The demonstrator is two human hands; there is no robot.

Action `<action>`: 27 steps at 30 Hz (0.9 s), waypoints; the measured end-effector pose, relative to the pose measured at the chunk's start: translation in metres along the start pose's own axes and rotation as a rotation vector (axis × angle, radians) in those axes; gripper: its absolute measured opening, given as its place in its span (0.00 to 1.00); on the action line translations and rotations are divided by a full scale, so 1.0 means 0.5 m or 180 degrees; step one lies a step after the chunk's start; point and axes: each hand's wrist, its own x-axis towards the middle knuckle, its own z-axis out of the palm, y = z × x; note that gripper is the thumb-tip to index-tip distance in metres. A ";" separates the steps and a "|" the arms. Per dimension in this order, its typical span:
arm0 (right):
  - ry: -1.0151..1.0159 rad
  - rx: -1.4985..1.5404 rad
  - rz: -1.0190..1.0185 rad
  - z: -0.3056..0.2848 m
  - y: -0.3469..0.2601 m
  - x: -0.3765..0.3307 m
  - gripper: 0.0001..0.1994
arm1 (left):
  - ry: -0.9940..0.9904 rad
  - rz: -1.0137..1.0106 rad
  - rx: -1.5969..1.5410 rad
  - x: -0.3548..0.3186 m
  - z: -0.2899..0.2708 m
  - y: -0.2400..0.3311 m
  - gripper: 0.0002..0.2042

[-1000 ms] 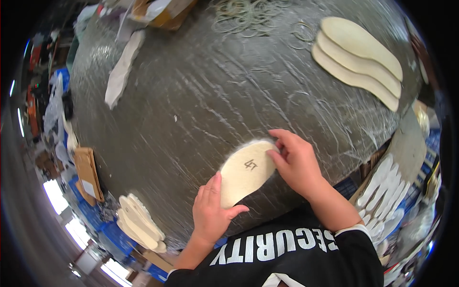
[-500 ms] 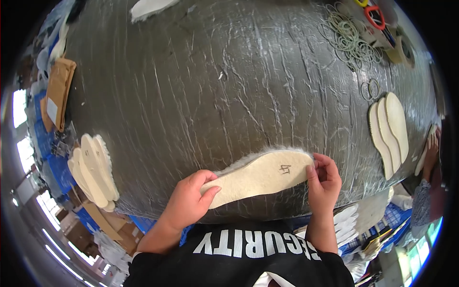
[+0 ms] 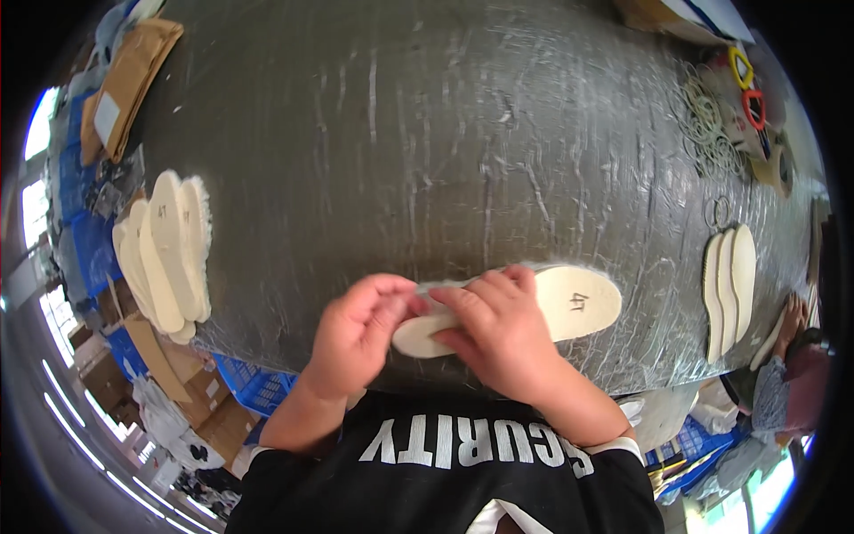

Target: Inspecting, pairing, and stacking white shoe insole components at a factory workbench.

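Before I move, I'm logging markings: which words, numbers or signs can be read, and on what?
Held insole: dark handwritten mark, legible, not copied.
Black shirt: large white lettering, legible, not copied.
Left insole pile: small handwritten marks, partly blurred.
Brown package, white label: print, if any, unreadable.

Dark table [image 3: 294,178], wrinkled clear film [image 3: 543,209] over top. Near left edge, overlapping pile of cream insoles [image 3: 169,245], some rims fluffy. Near right edge, three insoles [image 3: 728,289], overlapping. Beyond these, loose tangle of pale bands [image 3: 709,133], tape roll [image 3: 763,172] beside. Carton [image 3: 673,20] at far right.
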 end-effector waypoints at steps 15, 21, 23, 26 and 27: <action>0.0223 0.0469 0.0347 -0.007 0.011 -0.018 0.08 | -0.0392 -0.0836 -0.0565 0.032 -0.027 -0.075 0.07; 0.0334 0.0600 0.0593 -0.002 0.012 -0.026 0.07 | -0.0412 -0.0097 -0.0286 0.030 -0.017 -0.100 0.04; 0.0372 0.0718 0.0807 -0.001 0.013 -0.028 0.07 | -0.0593 -0.0019 -0.0314 0.030 -0.020 -0.092 0.02; 0.0394 0.0913 0.0880 0.002 0.020 -0.031 0.06 | -0.0385 0.0726 -0.0320 0.035 -0.007 -0.105 0.02; 0.0380 0.0906 0.0874 0.002 0.021 -0.032 0.06 | -0.0373 0.0728 -0.0331 0.035 -0.007 -0.101 0.02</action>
